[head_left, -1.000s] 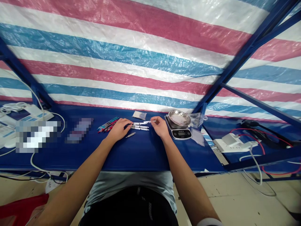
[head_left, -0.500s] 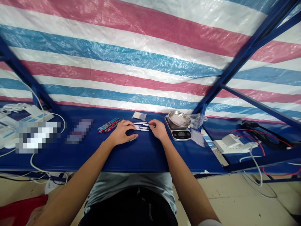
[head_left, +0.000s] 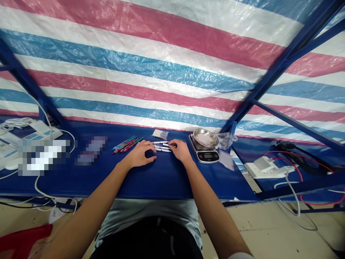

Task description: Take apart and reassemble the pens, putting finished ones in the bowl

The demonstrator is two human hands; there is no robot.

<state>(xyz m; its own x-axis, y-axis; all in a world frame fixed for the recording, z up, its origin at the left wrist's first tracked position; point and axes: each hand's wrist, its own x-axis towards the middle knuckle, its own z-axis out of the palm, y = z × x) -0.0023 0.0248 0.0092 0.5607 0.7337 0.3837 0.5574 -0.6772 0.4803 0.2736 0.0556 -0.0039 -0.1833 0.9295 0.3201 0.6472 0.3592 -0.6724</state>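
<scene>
Several slim white pens (head_left: pixel 162 149) lie side by side on the blue table, between my two hands. At their left ends is my left hand (head_left: pixel 142 153), its fingers curved and its thumb held apart with nothing between them. My right hand (head_left: pixel 180 149) is at their right ends, thumb and fingers pinched on the tip of one white pen; the fingertips partly hide it. Left of my left hand, red, blue and dark pens (head_left: pixel 126 144) lie in a loose bunch. Behind the white pens is a small clear bag (head_left: pixel 160 134) with pale contents.
A digital kitchen scale (head_left: pixel 207 156) with a steel bowl (head_left: pixel 206 138) stands right of my right hand, beside clear plastic bags (head_left: pixel 226 140). White power strips (head_left: pixel 269 168) and cables lie far right; white devices (head_left: pixel 43 135) with cables sit far left. Striped sheeting (head_left: pixel 161 82) hangs behind.
My left thumb has drawn in slightly to the left, and the left fingers have curled a little. The white pens sit slightly more spread; my right hand stays at their right ends.
</scene>
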